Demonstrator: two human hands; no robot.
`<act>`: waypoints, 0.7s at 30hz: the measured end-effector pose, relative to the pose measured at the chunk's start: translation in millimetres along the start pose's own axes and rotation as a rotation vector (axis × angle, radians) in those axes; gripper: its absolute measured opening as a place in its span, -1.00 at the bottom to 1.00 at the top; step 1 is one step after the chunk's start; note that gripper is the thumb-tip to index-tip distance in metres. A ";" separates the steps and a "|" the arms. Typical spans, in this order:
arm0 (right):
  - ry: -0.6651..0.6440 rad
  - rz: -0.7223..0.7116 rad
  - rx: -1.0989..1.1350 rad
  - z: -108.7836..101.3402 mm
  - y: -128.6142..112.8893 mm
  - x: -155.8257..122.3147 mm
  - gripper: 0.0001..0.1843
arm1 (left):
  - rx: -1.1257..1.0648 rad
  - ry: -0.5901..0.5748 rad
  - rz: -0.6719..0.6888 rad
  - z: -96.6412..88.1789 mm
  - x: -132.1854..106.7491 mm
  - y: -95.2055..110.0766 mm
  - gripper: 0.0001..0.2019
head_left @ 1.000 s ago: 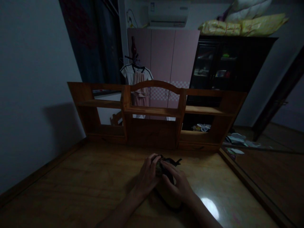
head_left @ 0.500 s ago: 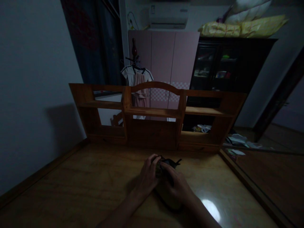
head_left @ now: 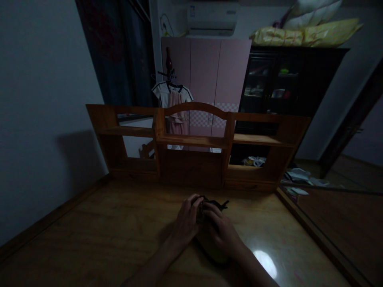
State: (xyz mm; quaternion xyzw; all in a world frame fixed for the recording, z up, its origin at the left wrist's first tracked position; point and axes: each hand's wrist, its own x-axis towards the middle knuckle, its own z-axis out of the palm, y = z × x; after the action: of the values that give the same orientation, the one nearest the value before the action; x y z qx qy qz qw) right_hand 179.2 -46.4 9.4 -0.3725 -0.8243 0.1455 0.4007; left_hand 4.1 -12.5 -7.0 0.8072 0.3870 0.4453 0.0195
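A dark, elongated, shoe-like item (head_left: 214, 252) lies on the wooden desktop, its rounded olive end with a dark rim towards me. At its far end a thin black strap or lace end (head_left: 224, 205) sticks out to the right. My left hand (head_left: 188, 217) is closed around the far left part, fingers curled over the top edge. Over the opening from the right, my right hand (head_left: 223, 229) has its fingers bent and pressed on the dark upper part. Poor light and the fingers hide what exactly is pinched between them.
A wooden shelf unit (head_left: 194, 140) with several compartments stands along the desk's back edge. A raised wooden rim (head_left: 311, 235) borders the desk on the right, and a white wall (head_left: 44, 119) on the left. A bright reflection lies on the desktop (head_left: 143, 215) near my right forearm.
My right fingers have shifted slightly up and to the left, curling more over the top of the item. The left hand and the item stay almost in place.
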 end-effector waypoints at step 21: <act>-0.008 0.018 0.008 3.9 7.5 -5.7 -0.33 | -0.006 -0.030 0.004 -4.9 1.8 4.7 -0.27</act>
State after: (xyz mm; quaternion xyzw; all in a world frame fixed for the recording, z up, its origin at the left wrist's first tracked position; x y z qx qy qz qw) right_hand 182.2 -45.3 -0.3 -0.3777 -0.8220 0.1536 0.3976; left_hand 4.0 -16.1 -1.0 0.8145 0.3837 0.4344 0.0269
